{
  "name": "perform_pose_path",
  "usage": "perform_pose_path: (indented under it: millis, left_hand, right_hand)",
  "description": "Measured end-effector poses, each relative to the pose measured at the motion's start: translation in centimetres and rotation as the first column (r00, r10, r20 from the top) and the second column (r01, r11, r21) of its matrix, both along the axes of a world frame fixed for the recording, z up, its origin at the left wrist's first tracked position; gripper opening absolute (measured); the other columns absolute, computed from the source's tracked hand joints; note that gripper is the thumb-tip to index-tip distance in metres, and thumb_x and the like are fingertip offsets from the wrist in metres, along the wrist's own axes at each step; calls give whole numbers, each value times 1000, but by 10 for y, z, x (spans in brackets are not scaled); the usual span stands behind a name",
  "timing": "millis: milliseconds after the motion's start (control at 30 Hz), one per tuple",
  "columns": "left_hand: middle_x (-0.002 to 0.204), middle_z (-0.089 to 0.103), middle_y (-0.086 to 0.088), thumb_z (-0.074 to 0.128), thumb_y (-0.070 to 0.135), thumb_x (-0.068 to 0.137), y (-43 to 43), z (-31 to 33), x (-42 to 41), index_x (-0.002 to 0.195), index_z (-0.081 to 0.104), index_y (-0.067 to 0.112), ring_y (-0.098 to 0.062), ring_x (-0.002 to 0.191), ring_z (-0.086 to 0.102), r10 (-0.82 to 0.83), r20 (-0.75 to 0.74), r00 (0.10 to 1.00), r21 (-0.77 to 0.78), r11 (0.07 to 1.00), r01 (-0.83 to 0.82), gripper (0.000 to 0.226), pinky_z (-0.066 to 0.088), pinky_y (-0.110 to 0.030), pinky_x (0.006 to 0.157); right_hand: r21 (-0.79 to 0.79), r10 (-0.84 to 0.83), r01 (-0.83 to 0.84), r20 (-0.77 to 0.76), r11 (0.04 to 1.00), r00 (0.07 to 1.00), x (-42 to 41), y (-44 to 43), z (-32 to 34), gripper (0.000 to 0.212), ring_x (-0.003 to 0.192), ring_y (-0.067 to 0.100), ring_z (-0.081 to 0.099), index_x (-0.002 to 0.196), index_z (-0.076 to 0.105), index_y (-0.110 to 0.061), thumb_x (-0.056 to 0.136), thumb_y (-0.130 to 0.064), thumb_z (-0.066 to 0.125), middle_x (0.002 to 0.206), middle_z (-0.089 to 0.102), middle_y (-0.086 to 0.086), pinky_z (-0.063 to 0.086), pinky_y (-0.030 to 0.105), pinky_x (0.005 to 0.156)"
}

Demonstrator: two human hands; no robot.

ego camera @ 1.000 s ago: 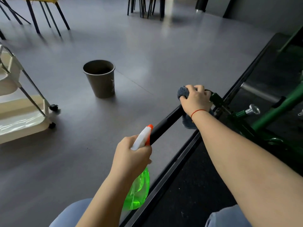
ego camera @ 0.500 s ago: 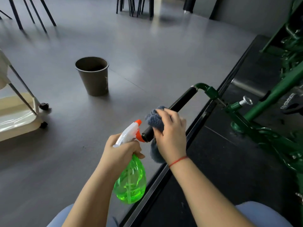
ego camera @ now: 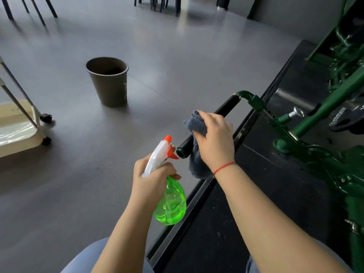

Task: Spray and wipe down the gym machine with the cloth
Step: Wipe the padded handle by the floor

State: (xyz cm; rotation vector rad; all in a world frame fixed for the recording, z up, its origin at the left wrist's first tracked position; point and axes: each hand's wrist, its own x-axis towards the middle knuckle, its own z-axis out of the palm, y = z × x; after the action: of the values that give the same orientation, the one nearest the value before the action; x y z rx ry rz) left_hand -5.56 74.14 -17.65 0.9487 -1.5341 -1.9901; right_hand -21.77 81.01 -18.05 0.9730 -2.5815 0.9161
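A green gym machine (ego camera: 307, 152) stands on a black mat at the right, with a black handle bar (ego camera: 226, 107) sticking out toward me. My right hand (ego camera: 214, 138) grips a grey-blue cloth (ego camera: 195, 123) wrapped around the bar near its open end; the cloth's loose part hangs below the bar. My left hand (ego camera: 155, 174) holds a green spray bottle (ego camera: 171, 203) by its white and orange trigger head, just left of the bar's end. The nozzle points up and away.
A dark brown bin (ego camera: 108, 81) stands on the grey floor ahead. A cream wheeled cart (ego camera: 17, 125) sits at the left edge. Chair legs (ego camera: 155, 3) line the far side. The mat's black metal edge (ego camera: 197, 196) runs diagonally past my knees.
My right hand slid the cloth down the bar from its far end toward the near end, then a little back up. The bottle in my left hand shifted left and upright.
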Motion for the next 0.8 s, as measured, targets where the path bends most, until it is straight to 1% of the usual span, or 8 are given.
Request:
perform_pose_path:
  millis: [133, 200, 267, 400, 500, 600, 700, 800]
  left_hand:
    - [58, 66, -10, 60, -11, 74, 3, 2, -2, 63, 76, 35, -22, 56, 65, -11, 20, 1000, -20, 1000, 11, 50, 48, -33, 63]
    - [57, 64, -8, 61, -11, 74, 3, 1, -3, 64, 76, 29, -20, 54, 66, -3, 25, 1000, -24, 1000, 4, 44, 49, -31, 62]
    - [65, 68, -11, 62, 2, 67, 2, 0, -2, 73, 78, 37, -22, 57, 68, -21, 22, 1000, -48, 999, 22, 39, 50, -31, 62]
    - [78, 75, -4, 57, 13, 63, 3, -5, -6, 76, 73, 55, -32, 66, 71, -29, 24, 999, -116, 993, 31, 46, 54, -45, 71]
    - [76, 75, -1, 58, 15, 63, 6, -6, -7, 75, 73, 55, -27, 65, 72, -4, 15, 1000, -119, 993, 6, 45, 52, -37, 70]
    - [74, 75, 0, 57, 16, 64, 8, -8, -8, 75, 72, 57, -34, 68, 71, 5, -2, 1000, -122, 993, -6, 45, 51, -37, 72]
    - [71, 74, -3, 54, 17, 61, 8, -11, -10, 75, 71, 57, -48, 76, 65, 11, 15, 1000, -136, 991, -9, 46, 46, -36, 68]
    - [73, 75, -2, 54, 15, 60, 8, -15, -9, 76, 72, 54, -51, 75, 64, 28, 10, 1000, -126, 992, -27, 45, 45, -36, 67]
  right_hand:
    - [66, 106, -100, -90, 993, 990, 24, 7, -5, 51, 109, 29, 47, 132, 58, -26, 84, -17, 72, 129, 56, -1, 49, 44, 86]
    - [91, 230, -227, -27, 970, 973, 19, 18, 2, 50, 108, 26, 49, 131, 60, -24, 83, -15, 72, 126, 58, 1, 43, 36, 93]
    - [50, 298, -305, 104, 951, 949, 3, 25, 14, 47, 109, 24, 54, 130, 62, -21, 85, -17, 73, 122, 59, 3, 42, 30, 97]
    - [33, 115, -119, 102, 992, 988, -63, 20, 36, 48, 105, 20, 58, 131, 61, -19, 86, -28, 74, 118, 60, 6, 48, 30, 89]
    - [150, -94, 98, -36, 984, 995, -119, 4, 50, 49, 111, 31, 53, 131, 58, -22, 87, -38, 72, 120, 61, 9, 46, 37, 88]
    - [336, -223, 239, -86, 911, 971, -156, -18, 67, 55, 124, 35, 44, 130, 51, -16, 86, -45, 69, 125, 60, 13, 45, 41, 91]
    - [642, -240, 233, -78, 731, 968, -170, -42, 69, 54, 133, 33, 39, 131, 53, -20, 89, -53, 59, 131, 58, 13, 43, 41, 93]
    - [788, -215, 213, -106, 577, 971, -164, -63, 69, 48, 128, 33, 47, 125, 59, -19, 87, -48, 54, 133, 57, 10, 39, 41, 93]
